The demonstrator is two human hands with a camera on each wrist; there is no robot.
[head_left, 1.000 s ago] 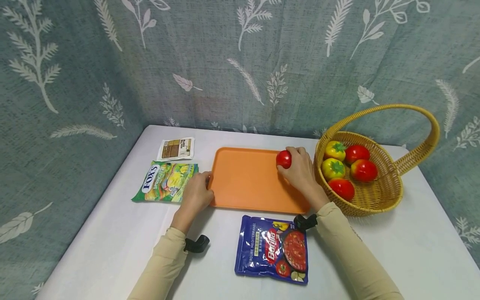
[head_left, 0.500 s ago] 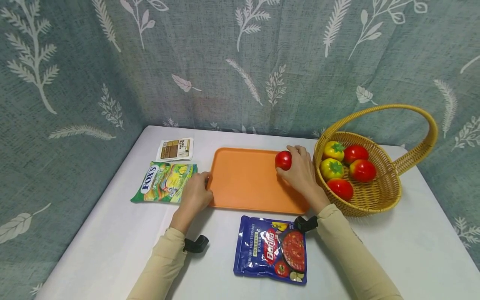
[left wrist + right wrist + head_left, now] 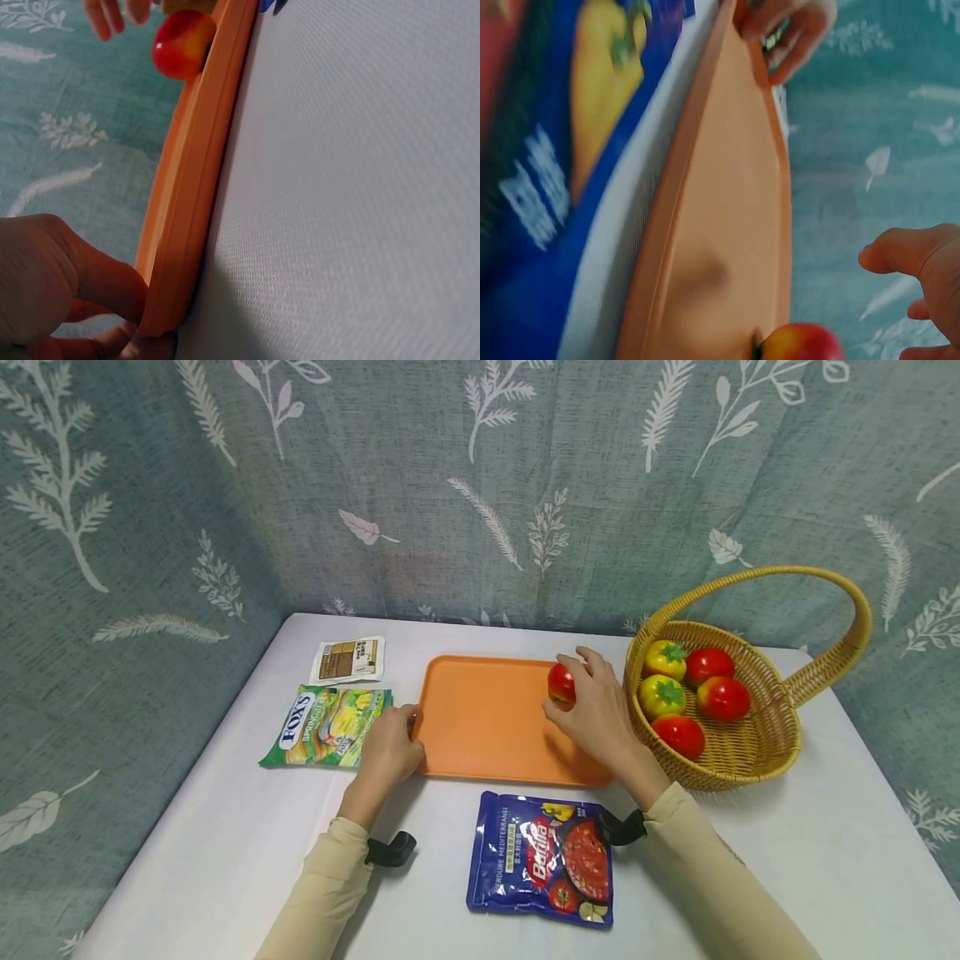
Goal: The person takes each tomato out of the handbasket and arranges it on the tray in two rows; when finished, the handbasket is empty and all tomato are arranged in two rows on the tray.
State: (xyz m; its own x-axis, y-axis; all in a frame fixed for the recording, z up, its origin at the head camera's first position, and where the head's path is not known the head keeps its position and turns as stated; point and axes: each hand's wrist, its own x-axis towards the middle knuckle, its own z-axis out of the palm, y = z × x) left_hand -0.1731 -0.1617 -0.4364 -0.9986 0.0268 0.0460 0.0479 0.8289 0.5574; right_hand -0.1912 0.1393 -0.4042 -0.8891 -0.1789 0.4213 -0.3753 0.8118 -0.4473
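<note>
An orange tray [image 3: 480, 718] lies in the middle of the white table. At its left end my left hand [image 3: 390, 750] grips the rim; in the left wrist view the thumb is above the tray edge [image 3: 187, 187] and fingers curl beneath. A red and yellow apple [image 3: 561, 685] sits at the tray's right end, partly hidden in the head view by my right hand [image 3: 600, 710]. In the right wrist view the right hand [image 3: 930, 270] has its thumb and fingers spread, with a gap to the apple [image 3: 799, 345].
Right of the tray stands a wicker basket [image 3: 783, 768] with a tall handle, holding several red and yellow fruits. A blue sauce pouch [image 3: 542, 860] lies in front. A green candy bag [image 3: 330, 725] and a small brown-white packet [image 3: 348, 660] lie left. A patterned curtain hangs behind.
My right hand has let go of the apple, its fingers opening away from it. The left hand keeps its grip on the tray.
</note>
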